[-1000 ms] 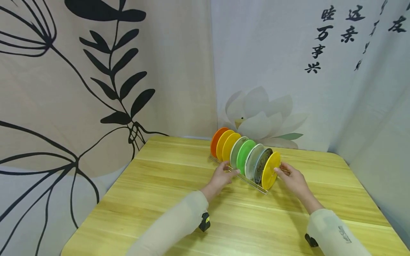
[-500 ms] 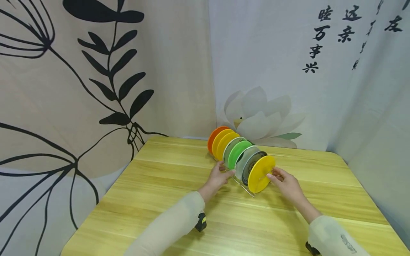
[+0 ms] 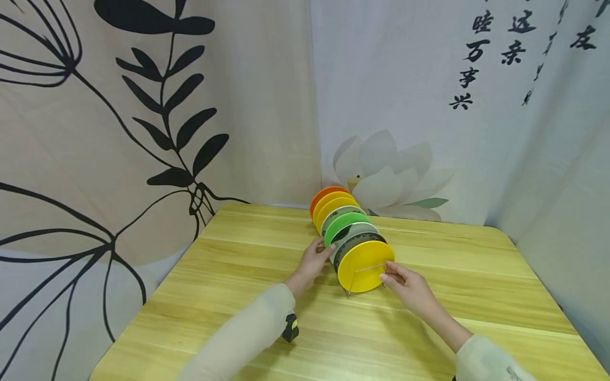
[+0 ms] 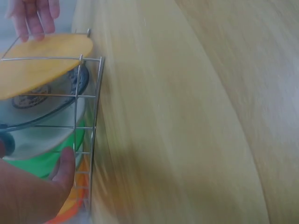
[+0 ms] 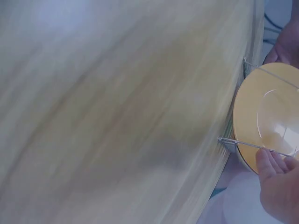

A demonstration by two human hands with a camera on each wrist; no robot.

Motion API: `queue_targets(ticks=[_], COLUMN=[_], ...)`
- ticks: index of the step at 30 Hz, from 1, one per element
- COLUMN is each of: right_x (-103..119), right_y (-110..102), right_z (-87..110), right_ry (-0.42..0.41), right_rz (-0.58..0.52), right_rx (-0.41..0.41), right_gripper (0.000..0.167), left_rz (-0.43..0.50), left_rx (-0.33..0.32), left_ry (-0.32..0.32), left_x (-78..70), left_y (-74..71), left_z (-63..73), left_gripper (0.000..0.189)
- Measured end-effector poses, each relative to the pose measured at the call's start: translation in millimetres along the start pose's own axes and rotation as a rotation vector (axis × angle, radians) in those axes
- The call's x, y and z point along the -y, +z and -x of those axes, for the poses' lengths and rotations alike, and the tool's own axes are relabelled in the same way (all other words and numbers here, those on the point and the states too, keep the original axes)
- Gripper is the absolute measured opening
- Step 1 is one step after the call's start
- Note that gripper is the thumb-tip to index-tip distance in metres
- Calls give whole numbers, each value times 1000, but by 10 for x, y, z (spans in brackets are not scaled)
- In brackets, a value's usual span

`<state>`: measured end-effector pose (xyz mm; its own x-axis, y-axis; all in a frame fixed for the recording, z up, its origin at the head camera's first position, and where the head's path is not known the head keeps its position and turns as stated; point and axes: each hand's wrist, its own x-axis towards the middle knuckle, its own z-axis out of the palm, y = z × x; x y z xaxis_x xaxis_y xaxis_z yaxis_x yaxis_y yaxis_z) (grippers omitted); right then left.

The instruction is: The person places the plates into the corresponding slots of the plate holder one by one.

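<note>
A wire dish rack (image 4: 95, 126) holds a row of upright plates on the table. At its near end is a yellow plate (image 3: 364, 256), and behind it a dark patterned plate (image 4: 77, 86). Further back come pale plates, a green plate (image 3: 339, 224), more yellow ones and an orange plate (image 3: 314, 201) at the far end. My left hand (image 3: 311, 263) grips the rack's left side, thumb on the wires; its other fingers are partly hidden. With thumb and fingers, my right hand (image 3: 407, 286) pinches the wire at the near end, beside the yellow plate.
The wooden table (image 3: 229, 254) extends around the rack on both sides. Behind its far edge hangs a printed curtain (image 3: 267, 106), close to the orange plate. A black wrist camera (image 3: 290, 328) hangs under the left sleeve.
Both hands have turned the rack with its plates, swinging its near end to the left. The yellow plate now faces me more squarely. Both hands have moved left, keeping their grip.
</note>
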<state>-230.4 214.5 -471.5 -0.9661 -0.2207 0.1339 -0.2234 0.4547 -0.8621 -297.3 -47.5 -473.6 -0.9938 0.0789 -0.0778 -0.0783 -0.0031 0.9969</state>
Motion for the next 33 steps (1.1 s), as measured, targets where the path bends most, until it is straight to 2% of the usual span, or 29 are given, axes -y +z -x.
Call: queue_targets(ticks=[8, 12, 15, 19, 20, 22, 25, 28, 30, 33], right_x=[119, 175, 218, 263, 269, 279, 276, 254, 226, 184], right_y=[204, 275, 288, 220, 196, 159, 156, 203, 249, 315], right_z=[64, 94, 111, 68, 42, -16, -92, -129, -130, -115], right_ry=[-34, -79, -141, -210, -205, -157, -16, 100, 124, 118], right_rz=[-39, -11, 52, 134, 142, 141, 91, 21, -2, -10], right_rx=[78, 125, 47, -187, -222, -220, -99, 18, 49, 54], right_gripper=[67, 66, 59, 41, 41, 48, 68, 77, 78, 75], left_rz=[-32, -14, 2, 1, -5, -13, -11, 1, -8, -18], left_rx=[25, 34, 53, 84, 94, 108, 136, 149, 154, 152], left_ry=[-7, -13, -12, -16, -18, -21, -22, -25, -20, -23], left_x=[-17, -13, -29, -74, -77, -88, -83, -76, -70, -63], left_y=[-222, -334, -396, -437, -443, -438, -418, -388, -374, -366], left_z=[-3, 19, 56, 128, 141, 169, 191, 204, 213, 224], left_gripper=[66, 72, 73, 74, 74, 74, 72, 73, 74, 74])
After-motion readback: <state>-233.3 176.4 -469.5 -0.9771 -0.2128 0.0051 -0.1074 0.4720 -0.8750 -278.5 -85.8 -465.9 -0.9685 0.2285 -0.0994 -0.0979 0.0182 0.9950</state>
